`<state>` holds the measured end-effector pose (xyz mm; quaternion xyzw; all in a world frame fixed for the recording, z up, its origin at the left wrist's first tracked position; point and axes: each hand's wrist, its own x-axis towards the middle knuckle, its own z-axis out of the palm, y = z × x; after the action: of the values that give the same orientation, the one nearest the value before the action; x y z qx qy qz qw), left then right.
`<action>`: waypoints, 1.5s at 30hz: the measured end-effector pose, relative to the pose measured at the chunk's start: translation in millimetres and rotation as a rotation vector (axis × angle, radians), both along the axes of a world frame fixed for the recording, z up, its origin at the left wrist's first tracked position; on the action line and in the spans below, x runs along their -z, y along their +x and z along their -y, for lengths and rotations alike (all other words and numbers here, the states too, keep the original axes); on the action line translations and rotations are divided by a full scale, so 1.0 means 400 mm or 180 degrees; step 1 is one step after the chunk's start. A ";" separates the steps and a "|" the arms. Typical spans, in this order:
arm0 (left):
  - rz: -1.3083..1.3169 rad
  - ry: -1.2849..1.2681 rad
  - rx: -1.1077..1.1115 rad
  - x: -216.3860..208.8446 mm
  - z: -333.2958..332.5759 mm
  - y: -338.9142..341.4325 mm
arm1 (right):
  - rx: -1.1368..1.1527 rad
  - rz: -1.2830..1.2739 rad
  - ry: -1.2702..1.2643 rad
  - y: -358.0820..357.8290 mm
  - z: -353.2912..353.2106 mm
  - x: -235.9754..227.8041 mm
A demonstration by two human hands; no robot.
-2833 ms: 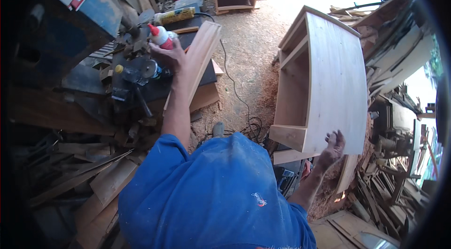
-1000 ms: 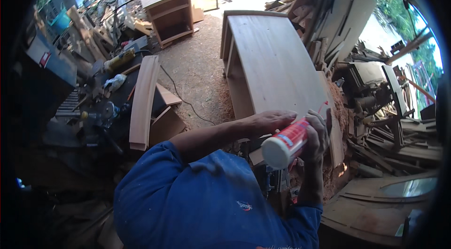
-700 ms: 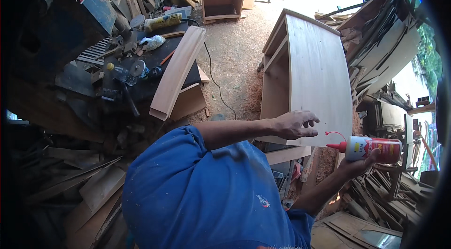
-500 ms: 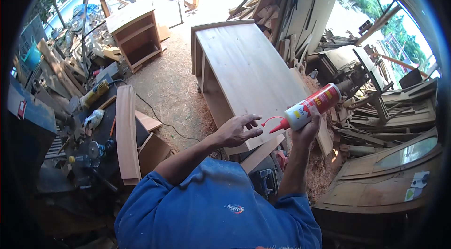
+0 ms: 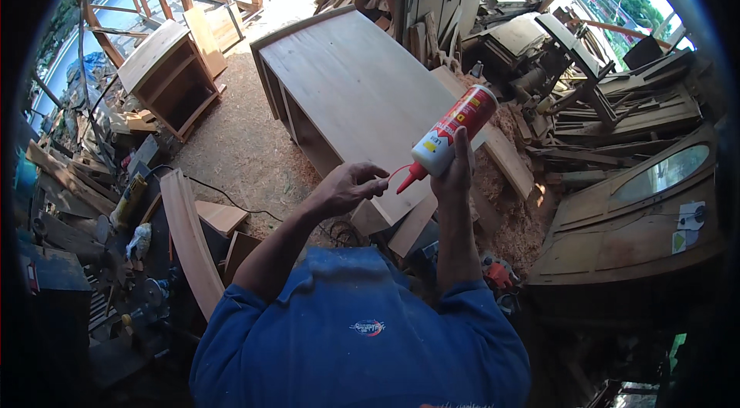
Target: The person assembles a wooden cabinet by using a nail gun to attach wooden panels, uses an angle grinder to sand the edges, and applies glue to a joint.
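My right hand is wrapped around a red-and-white glue bottle, tilted with its red nozzle pointing down and left. A thin red strap arcs from the nozzle to the fingertips of my left hand. Thumb and forefinger pinch there at the strap's end, where the small cap is mostly hidden. Beneath both hands lies the near end of a long wooden cabinet, its pale flat panel facing up.
A small open wooden cabinet stands at the far left on the shaving-strewn floor. A curved board and a power tool with a cord lie left. At right are scrap wood piles and a door-like panel with oval glass.
My left fingers have closed in on the end of the red strap, which hung apart from them before. The view has shifted, so the bench-side things sit differently in it.
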<state>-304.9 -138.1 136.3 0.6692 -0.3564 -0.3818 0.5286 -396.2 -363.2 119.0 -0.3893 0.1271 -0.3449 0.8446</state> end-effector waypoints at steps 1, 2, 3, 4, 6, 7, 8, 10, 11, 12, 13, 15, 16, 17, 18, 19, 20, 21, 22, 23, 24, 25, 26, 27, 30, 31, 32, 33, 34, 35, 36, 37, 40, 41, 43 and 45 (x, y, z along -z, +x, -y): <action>0.0063 0.0000 -0.0092 -0.014 -0.010 -0.004 | 0.0055 0.0067 0.0078 0.011 0.000 -0.003; -0.0031 0.0019 -0.0126 0.006 -0.017 0.000 | -0.0009 0.0092 0.0225 0.022 0.003 0.008; -0.0056 0.0004 -0.0178 0.023 -0.020 0.011 | 0.0048 0.0117 0.0291 0.035 0.004 0.020; -0.0027 0.0066 -0.0122 0.029 -0.023 0.014 | 0.0098 0.0067 0.0221 0.041 0.003 0.018; -0.0144 0.0146 -0.0106 0.029 -0.018 -0.001 | 0.0150 0.0049 0.0163 0.035 0.006 0.018; -0.0239 0.0206 -0.0123 0.028 -0.016 -0.007 | 0.0020 0.0103 0.0260 0.033 0.010 0.026; -0.0189 0.0256 -0.0174 0.022 -0.009 -0.019 | -0.0123 0.0175 0.0336 0.030 0.017 0.026; 0.0341 0.0374 -0.0254 0.003 0.009 -0.048 | -0.0230 0.0236 0.0510 0.016 0.025 0.027; 0.0866 0.0488 -0.0365 -0.014 0.015 -0.062 | -0.0368 0.0291 0.0683 0.006 0.026 0.018; 0.0883 0.0419 -0.0346 -0.003 0.028 -0.068 | -0.0403 0.0299 0.0670 -0.002 0.019 0.004; 0.0945 0.0354 -0.0308 0.013 0.036 -0.065 | -0.0349 0.0247 0.0611 -0.007 0.005 -0.003; -0.0021 0.0688 -0.0161 0.053 0.049 -0.048 | -0.0328 0.0122 0.0546 -0.013 -0.012 0.002; 0.0040 0.0628 -0.0080 0.058 0.056 -0.041 | -0.0347 0.0067 0.0536 -0.016 -0.010 0.011; 0.0346 0.0717 -0.0168 0.065 0.057 -0.033 | -0.0550 0.0091 0.0513 -0.021 0.004 0.041; 0.0642 0.0828 -0.0285 0.067 0.055 -0.021 | -0.0677 0.0077 0.0628 -0.037 -0.012 0.017; 0.0677 0.0809 -0.0252 0.072 0.063 -0.002 | -0.0810 0.0054 0.0742 -0.054 -0.027 -0.010; 0.1200 0.0364 -0.0345 0.062 0.073 0.011 | -0.0782 0.0083 0.0737 -0.068 -0.031 -0.016; 0.1702 -0.0087 -0.0441 0.053 0.084 0.020 | -0.1013 0.0077 0.0899 -0.081 -0.036 -0.018; 0.1776 -0.0062 -0.0318 0.042 0.095 0.026 | -0.1252 0.0059 0.1065 -0.093 -0.040 -0.017; 0.1783 -0.0071 -0.0312 0.034 0.112 0.028 | -0.1246 0.0067 0.1058 -0.096 -0.041 -0.013; 0.1637 -0.0103 -0.0267 0.030 0.124 0.026 | -0.1450 0.0198 0.1040 -0.099 -0.040 -0.001; 0.1478 -0.0130 -0.0228 0.031 0.131 0.021 | -0.1659 0.0316 0.1030 -0.103 -0.039 0.013; 0.1469 -0.0116 -0.0239 0.045 0.135 0.027 | -0.1643 0.0420 0.1024 -0.098 -0.040 0.023; 0.0887 -0.0266 -0.0380 0.073 0.138 0.032 | -0.1657 0.0399 0.1046 -0.096 -0.038 0.030; 0.0143 -0.0547 -0.0742 0.121 0.133 0.044 | -0.1147 0.0184 0.0429 -0.093 -0.026 0.001; 0.0055 -0.0708 -0.0928 0.131 0.125 0.047 | -0.1161 0.0221 0.0174 -0.090 0.002 0.008; 0.0018 -0.0686 -0.1006 0.134 0.106 0.064 | -0.1124 0.0229 -0.0101 -0.085 0.021 0.014; -0.0033 -0.0634 -0.1056 0.134 0.082 0.070 | -0.0749 0.0225 -0.0393 -0.090 0.027 -0.007; -0.0124 -0.0666 -0.1230 0.149 0.060 0.075 | -0.0635 0.0341 -0.0420 -0.093 0.055 0.001; -0.0236 -0.0779 -0.1387 0.182 0.050 0.092 | -0.0653 0.0253 -0.0372 -0.078 0.060 0.007; -0.0314 -0.0736 -0.1411 0.218 0.026 0.088 | -0.0422 0.0242 -0.0573 -0.071 0.058 0.008; -0.0448 -0.0531 -0.1482 0.257 0.004 0.083 | -0.0190 0.0241 -0.0782 -0.067 0.056 0.018; -0.0725 -0.0180 -0.1554 0.349 -0.025 0.031 | -0.0214 0.0256 -0.0767 -0.030 0.021 0.057; -0.0898 -0.0018 -0.1572 0.377 -0.038 0.006 | -0.0224 0.0263 -0.0732 -0.013 0.005 0.073; -0.0708 0.0256 -0.1261 0.403 -0.033 -0.036 | -0.0260 0.0306 -0.0921 0.016 -0.020 0.095; -0.0606 0.0334 -0.1315 0.391 -0.012 -0.076 | -0.0236 0.0288 -0.0923 0.038 -0.045 0.116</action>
<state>-335.4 -133.3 -20.1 0.7155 -0.1401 -0.3448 0.5912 -381.1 -345.3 72.8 -0.4956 0.0233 -0.3454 0.7966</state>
